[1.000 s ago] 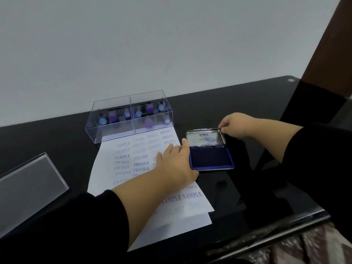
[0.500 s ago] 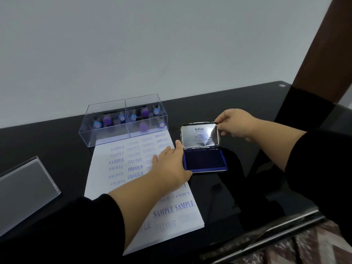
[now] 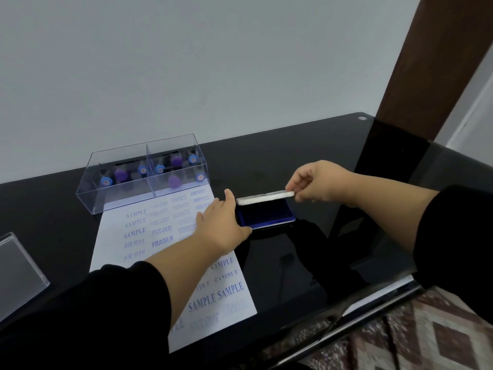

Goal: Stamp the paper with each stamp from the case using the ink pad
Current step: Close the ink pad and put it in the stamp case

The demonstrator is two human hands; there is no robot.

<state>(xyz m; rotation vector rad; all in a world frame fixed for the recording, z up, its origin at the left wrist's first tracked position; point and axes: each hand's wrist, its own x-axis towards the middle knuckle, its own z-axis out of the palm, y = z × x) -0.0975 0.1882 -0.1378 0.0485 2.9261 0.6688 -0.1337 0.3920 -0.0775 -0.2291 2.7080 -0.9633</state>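
Black and glossy, the table (image 3: 306,263) ran along a pale wall (image 3: 186,62), with a brown post (image 3: 426,62) at its right end. On it lay the paper (image 3: 149,228), covered in rows of blue prints such as SAMPLE, FAX OUT and FRAGILE. Its far edge met the clear case (image 3: 120,193), where blue- and purple-topped stamps (image 3: 121,174) stood in two compartments. A clear lid (image 3: 18,273) lay well apart at the left edge.

Just right of the paper sat the ink pad (image 3: 266,214), its dark blue pad exposed. Its metal cover (image 3: 265,197) was tilted low over the far side, seen nearly edge-on. The right hand (image 3: 317,182) pinched the cover's right corner between curled fingers and thumb. The left hand (image 3: 221,222) lay flat, fingers straight and close together, resting on the paper, its thumb side against the pad's left edge.
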